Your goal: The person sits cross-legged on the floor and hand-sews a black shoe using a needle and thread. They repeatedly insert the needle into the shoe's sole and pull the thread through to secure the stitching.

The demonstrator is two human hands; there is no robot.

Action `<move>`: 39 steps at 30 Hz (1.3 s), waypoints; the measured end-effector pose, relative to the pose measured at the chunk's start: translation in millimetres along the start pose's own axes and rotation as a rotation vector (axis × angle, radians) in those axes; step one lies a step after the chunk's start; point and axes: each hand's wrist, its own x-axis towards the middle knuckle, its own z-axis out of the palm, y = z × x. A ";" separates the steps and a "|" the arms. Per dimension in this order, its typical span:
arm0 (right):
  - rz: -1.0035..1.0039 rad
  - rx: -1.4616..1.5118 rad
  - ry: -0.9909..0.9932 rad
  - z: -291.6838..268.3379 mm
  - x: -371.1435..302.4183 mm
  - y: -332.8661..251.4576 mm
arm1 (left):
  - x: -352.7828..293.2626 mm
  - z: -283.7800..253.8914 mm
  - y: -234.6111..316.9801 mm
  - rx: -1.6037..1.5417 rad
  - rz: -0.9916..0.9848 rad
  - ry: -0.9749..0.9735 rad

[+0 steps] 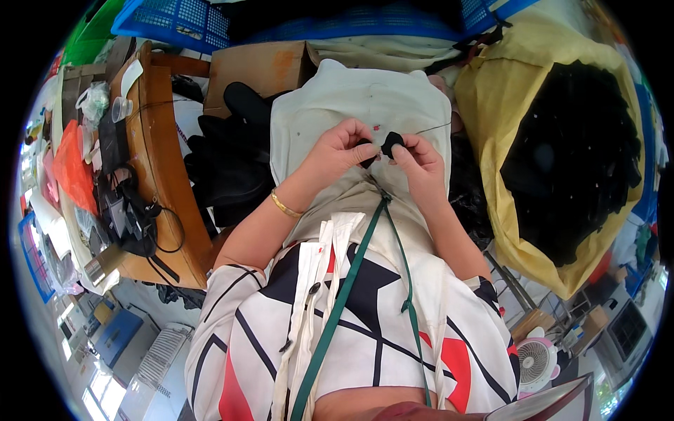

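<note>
My left hand (345, 146) pinches a small black piece of soft-looking material (366, 154) between thumb and fingers. Close beside it, my right hand (420, 160) grips a second small black piece (392, 142), its thumb on the near edge. The fingertips of both hands nearly meet. A thin dark line like a needle or stiff thread (434, 129) sticks out rightward past my right hand; whether it is held is not clear. Under both hands a pale cloth (302, 116) spreads over my lap, with a tiny red speck (377, 128) on it.
A yellow sack (491, 140) full of black pieces (569, 161) stands at the right. Black padded items (235, 165) and a cardboard box (256, 70) lie left of the cloth. Further left is a cluttered wooden table (158, 154). Blue baskets (179, 24) line the far side.
</note>
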 end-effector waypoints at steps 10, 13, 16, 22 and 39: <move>-0.139 -0.275 -0.018 -14.3 -3.0 -3.2 | -8.7 -8.0 13.2 0.917 0.490 -0.003; -0.035 -0.205 -0.040 -21.4 2.1 -19.5 | -9.0 -9.2 14.8 0.980 0.615 -0.011; 0.033 -0.402 -0.212 -26.9 4.6 -41.9 | -12.8 -13.7 19.0 1.055 0.534 -0.079; 0.049 -0.702 -0.458 -12.5 9.3 -63.4 | -16.8 -15.0 26.1 1.021 0.524 -0.163; 0.058 -0.608 -0.553 -10.6 6.9 -58.8 | -23.1 -16.3 29.3 0.862 0.491 -0.202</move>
